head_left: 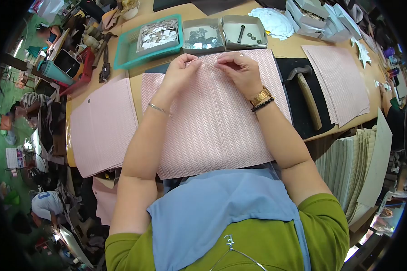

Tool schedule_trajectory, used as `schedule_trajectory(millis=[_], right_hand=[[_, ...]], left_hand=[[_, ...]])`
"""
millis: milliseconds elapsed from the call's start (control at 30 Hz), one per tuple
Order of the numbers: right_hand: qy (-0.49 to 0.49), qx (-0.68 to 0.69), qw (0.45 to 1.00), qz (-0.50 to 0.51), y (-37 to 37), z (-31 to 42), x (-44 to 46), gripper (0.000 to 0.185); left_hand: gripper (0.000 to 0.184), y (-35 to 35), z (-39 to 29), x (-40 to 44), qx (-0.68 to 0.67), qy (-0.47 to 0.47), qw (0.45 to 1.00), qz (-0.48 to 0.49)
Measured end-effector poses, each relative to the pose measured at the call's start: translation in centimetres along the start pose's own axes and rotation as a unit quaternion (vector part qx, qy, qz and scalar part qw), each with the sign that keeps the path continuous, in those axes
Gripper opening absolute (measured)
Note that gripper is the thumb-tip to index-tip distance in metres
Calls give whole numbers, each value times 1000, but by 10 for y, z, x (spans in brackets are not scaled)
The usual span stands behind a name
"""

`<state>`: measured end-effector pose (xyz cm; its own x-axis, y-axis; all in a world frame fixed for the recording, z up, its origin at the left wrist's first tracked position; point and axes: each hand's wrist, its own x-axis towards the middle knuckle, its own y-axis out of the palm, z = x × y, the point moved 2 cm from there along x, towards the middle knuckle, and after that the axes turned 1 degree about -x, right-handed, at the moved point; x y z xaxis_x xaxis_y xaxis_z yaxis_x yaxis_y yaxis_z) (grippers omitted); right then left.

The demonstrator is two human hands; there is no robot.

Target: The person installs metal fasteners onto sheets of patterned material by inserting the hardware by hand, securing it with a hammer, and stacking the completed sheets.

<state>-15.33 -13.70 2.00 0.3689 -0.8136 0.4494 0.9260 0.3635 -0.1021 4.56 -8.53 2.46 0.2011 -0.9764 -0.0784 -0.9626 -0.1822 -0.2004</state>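
Observation:
A pink sheet [208, 117] with an embossed herringbone pattern lies before me, its near end hanging over the table edge onto my lap. My left hand [183, 68] is at the sheet's far edge, thumb and fingers pinched together; what they hold is too small to make out. A short way to the right, my right hand [240, 71] is bent over the same edge, thumb against the fingers, and anything between them is hidden. Just beyond the hands stand a cardboard box of metal discs [203, 37] and a box with a dark punch rod [241, 34] and small rings.
A hammer [308, 97] lies on a black mat at right, beside stacked pink sheets [337, 83]. Another pink stack [105, 126] is at left. A teal basket [126, 47] holds a box of small pale pieces [158, 36]. Other people work at the sides.

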Motion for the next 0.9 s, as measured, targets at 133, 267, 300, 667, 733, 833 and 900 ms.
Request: schedule_trajectory(millis=[133, 267, 300, 667, 733, 833, 900], right_hand=[[7, -30, 999, 41, 4, 6, -2, 13], [-91, -20, 995, 19, 10, 12, -3, 9], [-66, -27, 997, 28, 8, 12, -3, 9], [83, 34, 996, 18, 7, -9, -6, 19], [84, 47, 995, 12, 6, -9, -6, 18], [80, 55, 995, 13, 6, -5, -7, 16], [58, 37, 997, 21, 6, 3, -7, 16]], left_hand=[[18, 0, -3, -4, 1, 22, 1000, -4], [19, -1, -2, -8, 6, 30, 999, -8], [19, -1, -2, -9, -8, 29, 1000, -6], [20, -2, -7, -18, -177, -75, 981, 23], [20, -2, -7, -19, -170, -68, 983, 17], [20, -4, -4, -19, -154, -57, 986, 15], [20, -4, -3, -20, -152, -38, 988, 12]])
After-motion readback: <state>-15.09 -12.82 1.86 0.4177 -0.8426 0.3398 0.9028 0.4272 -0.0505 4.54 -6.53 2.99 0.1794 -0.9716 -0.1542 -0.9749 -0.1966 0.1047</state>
